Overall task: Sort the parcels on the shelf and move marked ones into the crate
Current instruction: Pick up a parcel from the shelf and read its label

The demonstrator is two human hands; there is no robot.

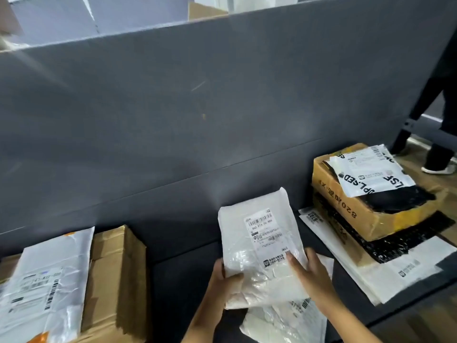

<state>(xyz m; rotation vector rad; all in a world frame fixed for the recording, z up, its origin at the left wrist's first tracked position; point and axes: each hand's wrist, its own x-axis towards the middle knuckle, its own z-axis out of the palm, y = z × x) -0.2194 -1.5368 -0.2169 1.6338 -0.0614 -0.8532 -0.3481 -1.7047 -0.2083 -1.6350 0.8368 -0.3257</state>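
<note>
We held the white parcel (259,246) over the shelf (188,268) near its front edge, left grip (228,278) clamped on its lower left corner, right grip (311,271) pinching its right side. We judged the label (265,233) needed keeping uncovered and flat.

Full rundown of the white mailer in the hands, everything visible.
The white poly mailer is a thin, crinkled, glossy plastic bag, soft and slightly bulged. A white shipping label with barcodes and small print, mostly too blurred to read, faces the camera. The mailer is held tilted upright above the dark shelf. The left hand grips its lower left edge and the right hand holds its lower right. It overlaps another white mailer below; contact unclear.
</note>
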